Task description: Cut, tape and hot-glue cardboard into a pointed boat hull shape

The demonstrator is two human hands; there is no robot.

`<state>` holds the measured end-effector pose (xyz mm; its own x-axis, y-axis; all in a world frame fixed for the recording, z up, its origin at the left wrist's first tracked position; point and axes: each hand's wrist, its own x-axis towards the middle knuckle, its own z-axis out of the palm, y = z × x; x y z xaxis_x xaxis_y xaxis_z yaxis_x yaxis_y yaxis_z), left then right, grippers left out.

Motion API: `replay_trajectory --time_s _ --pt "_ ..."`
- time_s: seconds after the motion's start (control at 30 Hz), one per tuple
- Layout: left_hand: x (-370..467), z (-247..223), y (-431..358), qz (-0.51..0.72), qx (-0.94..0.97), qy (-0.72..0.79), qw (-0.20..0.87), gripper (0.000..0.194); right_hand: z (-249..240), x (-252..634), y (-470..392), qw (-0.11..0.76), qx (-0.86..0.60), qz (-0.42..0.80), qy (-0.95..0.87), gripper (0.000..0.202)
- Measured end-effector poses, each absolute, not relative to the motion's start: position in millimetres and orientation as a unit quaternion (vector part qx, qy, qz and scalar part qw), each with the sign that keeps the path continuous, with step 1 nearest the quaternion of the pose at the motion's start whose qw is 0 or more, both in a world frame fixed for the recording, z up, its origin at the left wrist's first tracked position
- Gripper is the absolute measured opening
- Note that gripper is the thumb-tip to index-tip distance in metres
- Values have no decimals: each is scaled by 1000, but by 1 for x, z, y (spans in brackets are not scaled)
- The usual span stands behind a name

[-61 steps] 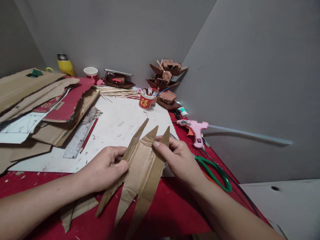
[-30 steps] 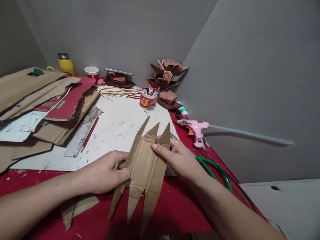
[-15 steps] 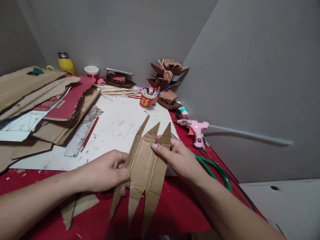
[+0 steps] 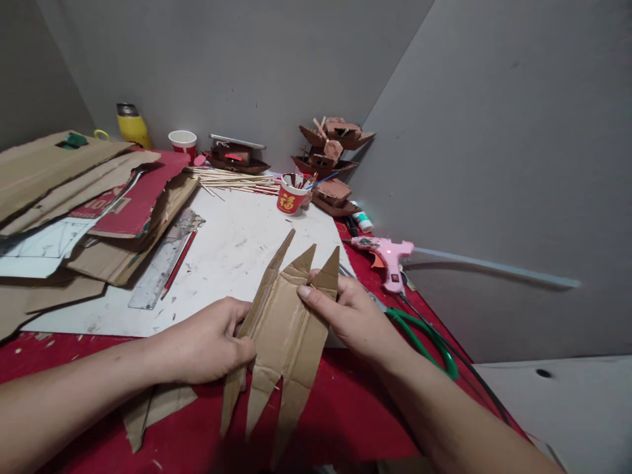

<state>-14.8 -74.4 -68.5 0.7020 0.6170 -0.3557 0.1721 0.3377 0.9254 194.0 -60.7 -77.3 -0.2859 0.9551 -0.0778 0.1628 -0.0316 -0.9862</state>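
A creased brown cardboard piece (image 4: 284,322) with pointed tips at both ends is held up over the near edge of the white board (image 4: 222,237). My left hand (image 4: 217,342) pinches its left flap, thumb on the near face. On the upper right, my right hand (image 4: 348,309) grips it with the thumb on the front and the fingers mostly hidden behind. The lower points hang above the red cloth (image 4: 345,408). A cardboard scrap (image 4: 165,411) lies under my left forearm.
Stacked cardboard (image 4: 59,171), a ruler (image 4: 158,270) and a pencil (image 4: 178,263) are at left. Sticks (image 4: 237,181), a red cup (image 4: 292,194) and model boats (image 4: 336,161) stand behind. At right are a pink glue gun (image 4: 388,253) and green-handled scissors (image 4: 427,336).
The cardboard's lower points have shifted slightly to the left and up, except that the leftmost has moved a little right. Both hands keep their hold.
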Motion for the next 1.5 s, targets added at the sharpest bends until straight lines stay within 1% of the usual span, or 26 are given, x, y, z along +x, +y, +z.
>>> replay_trajectory --time_s 0.1,0.3,0.47,0.8,0.93,1.13,1.27,1.33,1.4,1.5 --pt "-15 -68 -75 147 567 366 723 39 -78 194 -61 368 -470 540 -593 22" --pt "-15 -68 -72 128 563 330 747 23 -78 194 -61 363 -461 550 -594 25" --pt "-16 -66 -73 129 554 318 758 19 -77 193 -63 360 -461 565 -582 25" --pt "-14 -71 -77 106 606 432 660 11 -81 194 -63 372 -449 565 -583 25" --pt "-15 -66 -77 99 620 429 650 15 -79 194 -62 373 -447 571 -579 23" --pt "-14 -63 -78 83 620 447 639 17 -80 192 -63 371 -450 566 -583 28" --pt "-13 -64 -77 80 606 444 656 22 -81 194 -62 372 -454 561 -583 28" --pt "-14 -65 -75 115 614 435 648 23 -81 194 -61 375 -447 570 -579 26" --pt "-14 -66 -74 190 633 424 620 21 -81 193 -61 365 -425 602 -569 26" --pt "-15 -68 -74 297 649 414 565 34 -83 190 -63 330 -389 646 -568 27"
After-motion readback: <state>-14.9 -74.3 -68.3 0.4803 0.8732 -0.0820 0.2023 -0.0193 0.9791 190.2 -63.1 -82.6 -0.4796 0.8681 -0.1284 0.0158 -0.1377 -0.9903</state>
